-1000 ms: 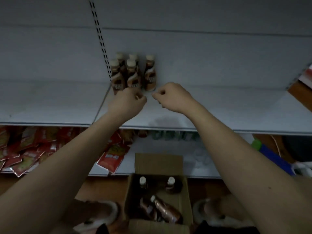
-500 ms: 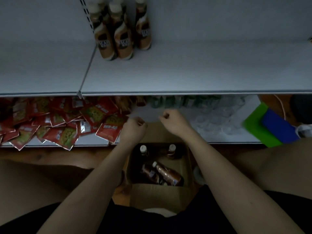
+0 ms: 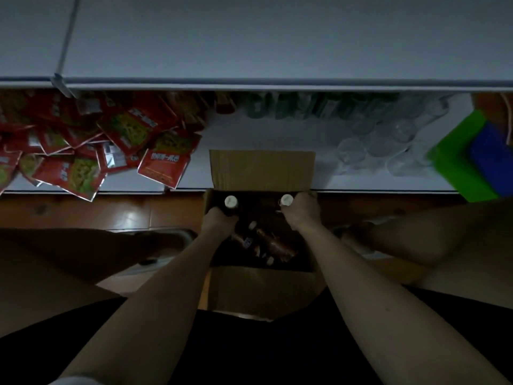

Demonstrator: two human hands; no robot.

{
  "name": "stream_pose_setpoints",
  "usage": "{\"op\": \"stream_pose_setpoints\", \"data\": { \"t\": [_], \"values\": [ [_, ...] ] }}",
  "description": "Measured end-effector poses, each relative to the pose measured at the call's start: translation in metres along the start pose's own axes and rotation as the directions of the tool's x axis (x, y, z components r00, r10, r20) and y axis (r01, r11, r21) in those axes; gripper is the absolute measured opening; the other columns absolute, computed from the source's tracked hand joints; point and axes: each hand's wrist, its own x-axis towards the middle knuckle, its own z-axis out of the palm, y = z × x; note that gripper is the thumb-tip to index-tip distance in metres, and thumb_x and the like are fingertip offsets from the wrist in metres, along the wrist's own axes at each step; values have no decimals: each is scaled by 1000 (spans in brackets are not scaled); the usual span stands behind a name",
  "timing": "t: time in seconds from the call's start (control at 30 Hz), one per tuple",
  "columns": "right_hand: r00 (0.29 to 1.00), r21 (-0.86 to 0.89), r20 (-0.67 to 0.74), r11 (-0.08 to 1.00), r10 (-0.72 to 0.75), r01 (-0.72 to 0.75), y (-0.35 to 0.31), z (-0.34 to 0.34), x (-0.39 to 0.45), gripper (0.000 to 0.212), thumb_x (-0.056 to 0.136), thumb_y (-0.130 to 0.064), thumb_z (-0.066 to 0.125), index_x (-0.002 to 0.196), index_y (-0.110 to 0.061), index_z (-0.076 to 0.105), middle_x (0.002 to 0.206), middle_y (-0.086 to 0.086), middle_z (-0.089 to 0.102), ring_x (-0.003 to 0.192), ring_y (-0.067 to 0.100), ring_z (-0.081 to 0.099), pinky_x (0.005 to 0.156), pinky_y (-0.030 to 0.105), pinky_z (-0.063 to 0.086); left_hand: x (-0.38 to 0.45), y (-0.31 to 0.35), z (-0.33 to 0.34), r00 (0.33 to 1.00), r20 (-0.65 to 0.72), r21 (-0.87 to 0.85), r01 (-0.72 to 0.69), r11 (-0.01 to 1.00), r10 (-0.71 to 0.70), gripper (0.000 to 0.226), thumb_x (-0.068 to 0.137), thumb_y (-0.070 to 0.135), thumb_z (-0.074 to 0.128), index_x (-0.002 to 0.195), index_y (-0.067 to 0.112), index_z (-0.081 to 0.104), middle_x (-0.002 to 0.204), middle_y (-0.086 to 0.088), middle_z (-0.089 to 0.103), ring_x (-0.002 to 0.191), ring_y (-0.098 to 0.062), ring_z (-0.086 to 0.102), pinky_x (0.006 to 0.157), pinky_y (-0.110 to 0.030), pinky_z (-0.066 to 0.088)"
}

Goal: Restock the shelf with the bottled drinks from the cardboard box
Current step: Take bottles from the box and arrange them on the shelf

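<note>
An open cardboard box stands on the floor between my legs, its far flap leaning against the lower shelf. Two brown bottles stand upright at its far wall, showing white caps. My left hand is closed around the left upright bottle below its cap. My right hand is wrapped around the right upright bottle. More brown bottles lie on their sides in the box bottom. The white shelf fills the top of the view, bare here.
Red snack packets are heaped on the lower shelf at left. Clear cups and green bottles sit on it at right. A green and blue object lies at far right. Wooden floor shows beside the box.
The view tilted down from the stocked bottles to the box. Both hands dropped from the shelf into the box and closed on the two upright bottles.
</note>
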Motion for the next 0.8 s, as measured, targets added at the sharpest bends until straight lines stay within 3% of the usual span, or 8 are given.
{"op": "stream_pose_setpoints", "data": {
  "t": [0.17,0.37,0.53,0.67,0.8],
  "values": [
    [998,-26,-61,1000,-18,17,7,19,8,34,86,-30,66,113,-10,60,115,15,67,105,36,62,81,37,49,15,3,12,997,-41,-57,-69,996,66,52,87,28,67,132,11,46,123,-16,60,110,-36,57,77,-35,41],
    [983,-25,-133,992,-125,123,21,19,9,33,88,-34,64,117,-20,61,116,9,69,108,35,61,86,41,51,26,10,22,979,-171,-72,-121,990,107,32,89,29,62,117,17,53,112,-12,65,102,-35,60,72,-33,38],
    [981,23,-143,990,-132,136,21,20,10,36,86,-39,65,118,-23,63,114,7,71,108,32,62,84,37,50,29,7,21,964,-242,-21,-116,993,107,31,88,28,64,113,13,55,112,-16,65,104,-38,59,76,-34,38],
    [982,69,-144,989,-120,131,25,20,8,37,86,-36,67,120,-23,64,117,7,70,110,31,61,87,37,50,29,6,21,965,-220,52,-133,990,141,32,90,25,62,116,10,53,115,-19,63,107,-40,58,80,-40,43],
    [987,156,-136,982,-83,104,30,17,5,37,85,-35,67,120,-23,64,121,4,68,114,29,59,93,41,49,26,5,14,960,-193,104,-184,977,201,30,91,24,60,117,12,53,114,-17,64,105,-38,59,75,-35,39]
  ]
}}
